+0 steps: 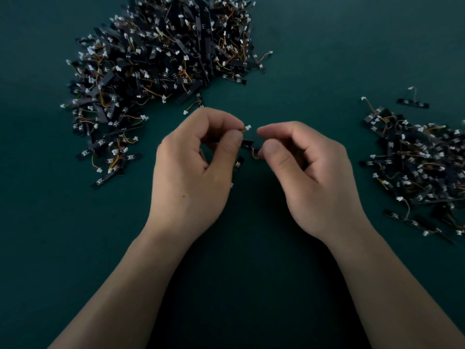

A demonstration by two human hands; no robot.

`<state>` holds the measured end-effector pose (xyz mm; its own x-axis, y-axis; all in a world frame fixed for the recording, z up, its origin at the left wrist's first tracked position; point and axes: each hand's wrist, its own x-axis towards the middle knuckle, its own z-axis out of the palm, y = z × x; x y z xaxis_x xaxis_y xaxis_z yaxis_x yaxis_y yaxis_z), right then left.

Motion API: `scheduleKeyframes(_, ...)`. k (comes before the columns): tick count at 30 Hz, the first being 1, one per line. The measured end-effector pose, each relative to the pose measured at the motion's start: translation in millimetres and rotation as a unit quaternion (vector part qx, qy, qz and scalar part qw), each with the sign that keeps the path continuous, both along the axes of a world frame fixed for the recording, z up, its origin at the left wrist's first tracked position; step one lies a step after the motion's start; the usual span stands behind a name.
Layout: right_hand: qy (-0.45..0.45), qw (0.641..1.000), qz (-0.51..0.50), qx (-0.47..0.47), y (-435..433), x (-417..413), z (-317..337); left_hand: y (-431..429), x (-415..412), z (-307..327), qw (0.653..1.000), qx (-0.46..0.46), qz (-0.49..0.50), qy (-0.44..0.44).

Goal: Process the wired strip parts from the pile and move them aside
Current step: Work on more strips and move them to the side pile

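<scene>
A dark green tabletop [327, 59] carries a large pile of wired strip parts [161, 71] at the far left and a smaller, flatter heap of the same parts [422, 167] at the right edge. Between them, above the bare surface, the left hand [193, 167] and right hand [309, 177] face each other with fingers curled. Each pinches one end of a single black strip part [247, 144] that spans the gap between the thumbs. Its white connector [247, 127] sticks out just beside the left forefinger tip.
</scene>
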<state>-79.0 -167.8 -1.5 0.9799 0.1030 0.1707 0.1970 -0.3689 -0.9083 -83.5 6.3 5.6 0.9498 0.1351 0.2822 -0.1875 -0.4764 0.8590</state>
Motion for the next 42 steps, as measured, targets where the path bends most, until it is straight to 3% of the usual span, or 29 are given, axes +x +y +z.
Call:
scheduleKeyframes(4,-0.014,0.998,0.050,-0.027,2.5,-2.5,1.1,-1.2,-0.9,0.9,0.999,-0.029,-0.025,0.007)
scheduleKeyframes(20,-0.018,1.000,0.004,-0.001,0.4,-0.7,-0.2,-2.0,-1.5,2.4,0.994,-0.087,-0.034,0.052)
scheduleKeyframes(29,-0.204,0.974,-0.009,-0.101,1.6,0.7,-6.5,-0.6,-0.9,3.5,0.989,-0.134,-0.044,0.053)
scheduleKeyframes(42,-0.153,0.986,0.001,-0.065,0.8,0.2,-2.5,-0.3,-1.7,5.2,0.988,-0.132,-0.049,0.061)
